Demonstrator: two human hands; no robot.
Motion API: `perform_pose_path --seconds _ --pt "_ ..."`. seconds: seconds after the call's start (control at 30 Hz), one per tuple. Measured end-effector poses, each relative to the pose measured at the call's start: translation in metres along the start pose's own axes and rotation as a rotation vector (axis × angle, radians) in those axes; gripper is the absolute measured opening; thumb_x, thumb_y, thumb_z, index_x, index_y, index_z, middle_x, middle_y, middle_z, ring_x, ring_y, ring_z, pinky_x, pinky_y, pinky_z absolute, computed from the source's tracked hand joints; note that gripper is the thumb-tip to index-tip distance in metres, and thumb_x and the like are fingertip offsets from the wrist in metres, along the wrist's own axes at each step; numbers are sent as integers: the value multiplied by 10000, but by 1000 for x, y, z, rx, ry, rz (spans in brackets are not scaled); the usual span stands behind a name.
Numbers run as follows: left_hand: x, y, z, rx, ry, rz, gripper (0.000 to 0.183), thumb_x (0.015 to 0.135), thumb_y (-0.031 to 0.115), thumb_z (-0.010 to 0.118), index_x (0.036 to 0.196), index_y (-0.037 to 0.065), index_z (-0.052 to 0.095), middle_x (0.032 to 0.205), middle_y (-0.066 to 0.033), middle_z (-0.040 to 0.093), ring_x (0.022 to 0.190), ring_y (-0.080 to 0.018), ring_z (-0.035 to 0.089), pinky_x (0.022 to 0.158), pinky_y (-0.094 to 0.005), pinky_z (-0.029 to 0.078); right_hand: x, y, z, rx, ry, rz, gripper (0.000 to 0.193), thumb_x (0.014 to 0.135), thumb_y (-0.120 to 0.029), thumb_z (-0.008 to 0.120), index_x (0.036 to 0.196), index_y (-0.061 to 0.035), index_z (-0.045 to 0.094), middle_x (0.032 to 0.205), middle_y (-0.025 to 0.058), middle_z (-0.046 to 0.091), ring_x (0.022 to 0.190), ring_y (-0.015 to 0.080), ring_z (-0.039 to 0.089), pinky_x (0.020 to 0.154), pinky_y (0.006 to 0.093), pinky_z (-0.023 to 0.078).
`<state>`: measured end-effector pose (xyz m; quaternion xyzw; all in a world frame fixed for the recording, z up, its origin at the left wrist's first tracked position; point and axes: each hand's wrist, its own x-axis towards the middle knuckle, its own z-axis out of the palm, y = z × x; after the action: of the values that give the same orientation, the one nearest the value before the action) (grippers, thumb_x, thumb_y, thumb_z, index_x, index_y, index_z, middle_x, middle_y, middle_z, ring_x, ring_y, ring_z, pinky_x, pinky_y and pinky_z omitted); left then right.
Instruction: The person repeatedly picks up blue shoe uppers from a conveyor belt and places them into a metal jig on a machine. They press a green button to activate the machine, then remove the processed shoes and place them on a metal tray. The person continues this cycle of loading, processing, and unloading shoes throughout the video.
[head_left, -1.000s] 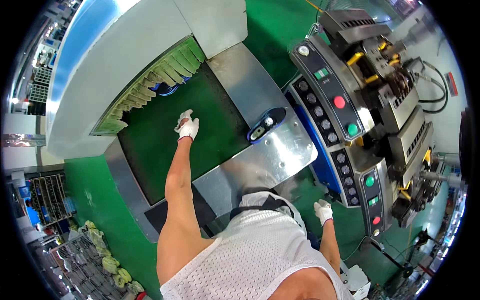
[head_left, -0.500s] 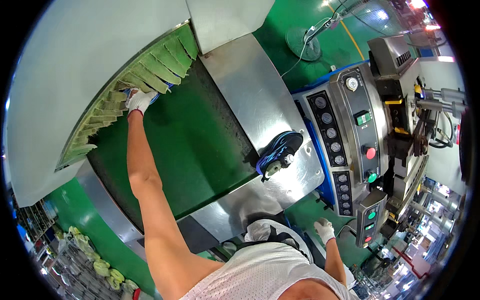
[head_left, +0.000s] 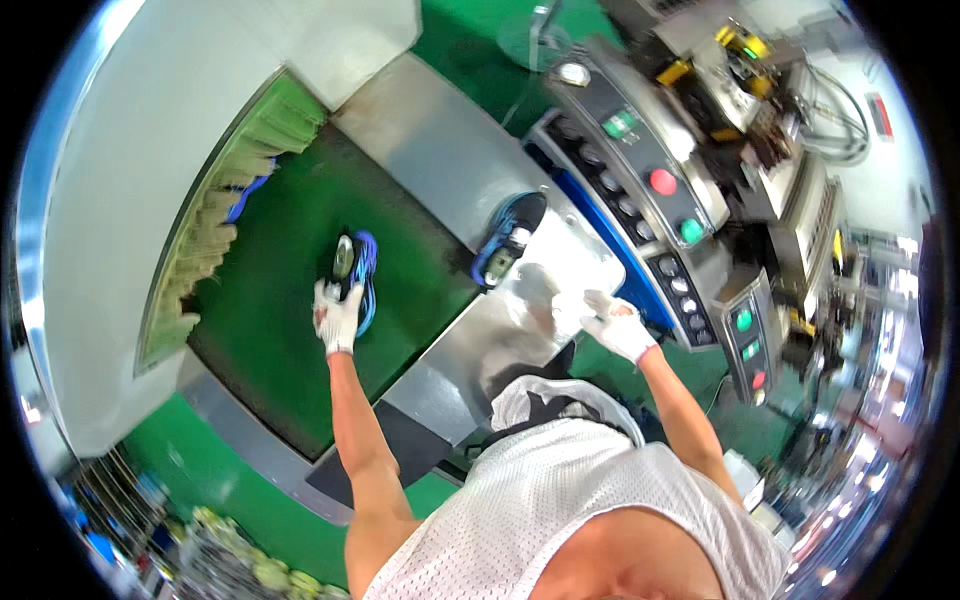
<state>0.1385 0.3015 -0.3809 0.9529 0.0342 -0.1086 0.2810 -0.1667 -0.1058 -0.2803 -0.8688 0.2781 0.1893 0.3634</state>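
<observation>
My left hand [head_left: 337, 318], in a white glove, grips the end of a dark shoe [head_left: 366, 278] with blue and purple trim, over the green conveyor belt. A greenish last shows in the shoe's opening. My gloved right hand [head_left: 617, 326] hovers by the steel table's edge, fingers stretched out and holding nothing, a little blurred. A second shoe on a last [head_left: 508, 240] lies on the steel ledge [head_left: 430, 125] beside the belt. Under the green fringe curtain [head_left: 205, 235] a third blue and purple shoe [head_left: 250, 192] is partly hidden.
The white machine housing [head_left: 110, 200] rises at the left behind the curtain. To the right stands a control panel [head_left: 640, 150] with gauges and red and green buttons, close to my right hand. Other machinery [head_left: 790, 200] is farther right. Yellowish bundles [head_left: 270, 570] sit on the floor at lower left.
My left hand has drawn back from the curtain to mid-belt with a shoe. My right hand has risen toward the steel ledge. The whole view has shifted and turned.
</observation>
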Motion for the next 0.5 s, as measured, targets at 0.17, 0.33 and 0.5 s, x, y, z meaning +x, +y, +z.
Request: perform_pose_path --seconds 0.17,0.33,0.5 --pt "-94 85 -57 -59 -424 210 643 682 280 890 1198 1 627 1099 -194 704 1024 -323 687 891 -432 534 -13 -101 -18 74 -35 -562 608 838 -273 708 1346 19 545 1378 224 569 1303 340 548 1082 427 448" --pt "-141 249 -79 307 -734 1054 484 673 276 871 1059 65 668 1052 -146 697 1015 -359 662 858 -453 537 0 -138 -10 -143 -69 -693 457 742 -297 776 1047 -19 577 960 202 681 927 396 680 800 464 543" --pt "-155 374 -57 176 -846 1374 450 760 210 825 1140 37 655 1107 -173 684 1052 -380 655 923 -441 526 -27 -72 -88 344 48 -517 665 727 -410 812 1243 -37 619 1042 211 718 978 384 695 861 439 552"
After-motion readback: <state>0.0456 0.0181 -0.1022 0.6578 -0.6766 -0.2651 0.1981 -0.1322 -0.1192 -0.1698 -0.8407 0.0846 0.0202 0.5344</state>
